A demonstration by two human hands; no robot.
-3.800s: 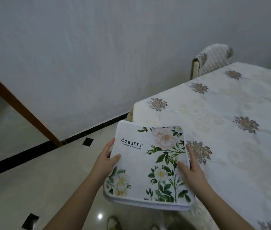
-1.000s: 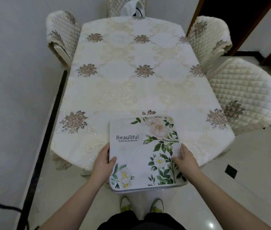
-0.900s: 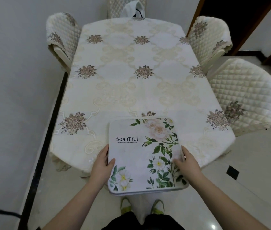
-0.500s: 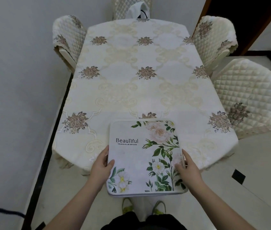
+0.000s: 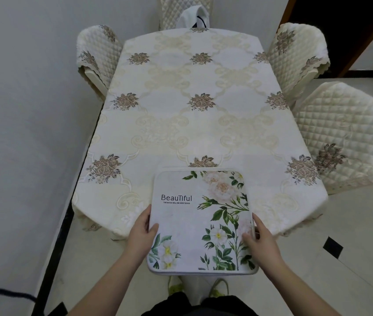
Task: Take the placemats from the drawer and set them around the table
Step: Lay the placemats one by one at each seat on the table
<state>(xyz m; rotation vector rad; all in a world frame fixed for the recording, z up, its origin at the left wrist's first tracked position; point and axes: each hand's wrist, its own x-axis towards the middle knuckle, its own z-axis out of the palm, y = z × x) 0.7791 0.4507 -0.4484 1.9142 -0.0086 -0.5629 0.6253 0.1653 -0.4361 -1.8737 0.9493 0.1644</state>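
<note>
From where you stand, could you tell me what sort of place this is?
Most likely a home dining room: a table under a floral tablecloth, quilted chairs around it, and placemats held in both hands.

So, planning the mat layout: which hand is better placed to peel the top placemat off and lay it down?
Right hand, probably: its thumb lies on the placemats edge; the left hand can hold the rest.

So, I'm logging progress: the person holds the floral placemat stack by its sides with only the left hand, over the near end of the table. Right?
Not quite. In the head view both hands hold the floral placemat stack: the left hand on its left side, the right hand on its right. It is over the near end of the table.
</note>
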